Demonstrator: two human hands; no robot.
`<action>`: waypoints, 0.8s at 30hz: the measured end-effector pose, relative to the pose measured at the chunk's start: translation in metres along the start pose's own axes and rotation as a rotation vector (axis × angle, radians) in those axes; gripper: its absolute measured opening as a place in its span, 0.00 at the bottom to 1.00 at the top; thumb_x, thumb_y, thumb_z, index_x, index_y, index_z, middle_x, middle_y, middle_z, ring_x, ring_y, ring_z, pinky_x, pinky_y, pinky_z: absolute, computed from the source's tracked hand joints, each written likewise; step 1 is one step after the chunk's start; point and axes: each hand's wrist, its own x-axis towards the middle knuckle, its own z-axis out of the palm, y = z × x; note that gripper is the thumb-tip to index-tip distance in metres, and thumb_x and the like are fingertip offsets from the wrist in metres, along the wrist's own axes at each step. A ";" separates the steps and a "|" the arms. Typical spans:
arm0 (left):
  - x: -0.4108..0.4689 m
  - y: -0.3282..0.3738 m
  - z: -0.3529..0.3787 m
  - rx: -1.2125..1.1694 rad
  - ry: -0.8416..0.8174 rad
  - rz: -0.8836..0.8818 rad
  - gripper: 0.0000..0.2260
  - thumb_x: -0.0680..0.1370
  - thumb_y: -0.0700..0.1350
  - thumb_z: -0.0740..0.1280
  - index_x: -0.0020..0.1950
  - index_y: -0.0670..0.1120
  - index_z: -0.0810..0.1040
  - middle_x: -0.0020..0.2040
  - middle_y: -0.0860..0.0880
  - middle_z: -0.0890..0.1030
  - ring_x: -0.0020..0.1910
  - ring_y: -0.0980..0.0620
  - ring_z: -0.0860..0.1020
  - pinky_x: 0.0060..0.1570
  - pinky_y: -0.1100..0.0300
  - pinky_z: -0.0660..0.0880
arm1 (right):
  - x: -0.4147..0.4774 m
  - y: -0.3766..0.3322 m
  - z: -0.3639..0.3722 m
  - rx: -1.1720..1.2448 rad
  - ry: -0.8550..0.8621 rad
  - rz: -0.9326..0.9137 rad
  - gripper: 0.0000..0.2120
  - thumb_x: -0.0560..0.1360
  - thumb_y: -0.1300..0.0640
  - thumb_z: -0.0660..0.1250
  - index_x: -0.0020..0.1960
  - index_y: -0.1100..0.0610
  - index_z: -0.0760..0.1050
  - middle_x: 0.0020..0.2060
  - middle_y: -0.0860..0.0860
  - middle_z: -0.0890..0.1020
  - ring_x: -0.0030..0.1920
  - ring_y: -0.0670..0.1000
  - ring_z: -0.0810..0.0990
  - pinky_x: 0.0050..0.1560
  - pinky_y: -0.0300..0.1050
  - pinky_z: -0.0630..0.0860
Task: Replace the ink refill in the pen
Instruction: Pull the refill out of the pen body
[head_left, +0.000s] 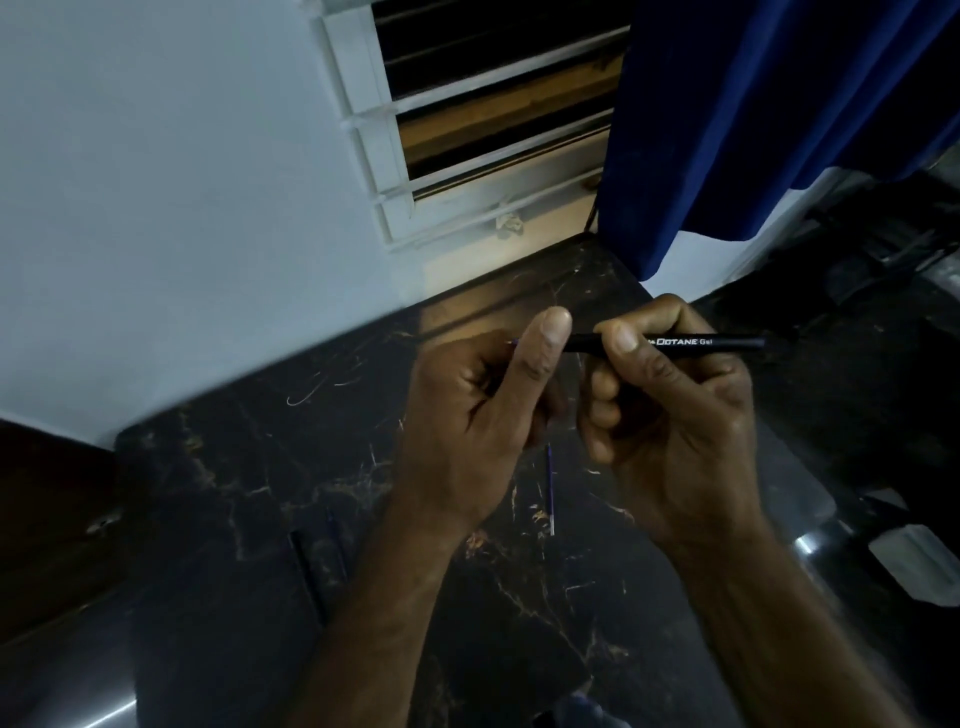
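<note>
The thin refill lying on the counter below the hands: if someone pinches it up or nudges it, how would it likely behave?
The refill is a very thin, straight tube, so probably very light and a little bendy if pinched at one end. Being round, on the glossy counter it would likely roll or skate when nudged. Lying flat, it may be fiddly to lift.

Black pen barrel (696, 344) level above the counter; thin blue refill (551, 486) flat on it below.

White lettering on the black pen barrel (675, 345), right of centre in the frame, reads "OCTANE Gel"; nothing else is legible
</note>
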 end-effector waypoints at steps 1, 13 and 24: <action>0.000 0.000 0.000 -0.007 0.016 0.014 0.16 0.85 0.48 0.64 0.39 0.44 0.78 0.28 0.49 0.76 0.24 0.53 0.74 0.29 0.61 0.71 | 0.002 0.000 -0.002 -0.001 -0.018 0.002 0.03 0.80 0.65 0.64 0.47 0.63 0.73 0.32 0.55 0.76 0.28 0.49 0.74 0.23 0.40 0.72; 0.009 0.015 0.007 0.005 0.144 -0.008 0.21 0.87 0.49 0.61 0.36 0.42 0.73 0.28 0.48 0.73 0.25 0.50 0.72 0.27 0.58 0.69 | 0.013 0.000 -0.008 0.067 -0.047 0.037 0.05 0.77 0.63 0.68 0.48 0.65 0.73 0.31 0.54 0.77 0.27 0.50 0.75 0.24 0.40 0.72; 0.008 0.019 0.025 0.027 0.228 0.188 0.04 0.82 0.37 0.68 0.57 0.41 0.77 0.45 0.43 0.82 0.38 0.47 0.84 0.33 0.54 0.81 | 0.033 -0.018 -0.020 0.079 -0.128 0.055 0.02 0.79 0.64 0.65 0.48 0.63 0.74 0.32 0.53 0.77 0.28 0.48 0.75 0.24 0.40 0.72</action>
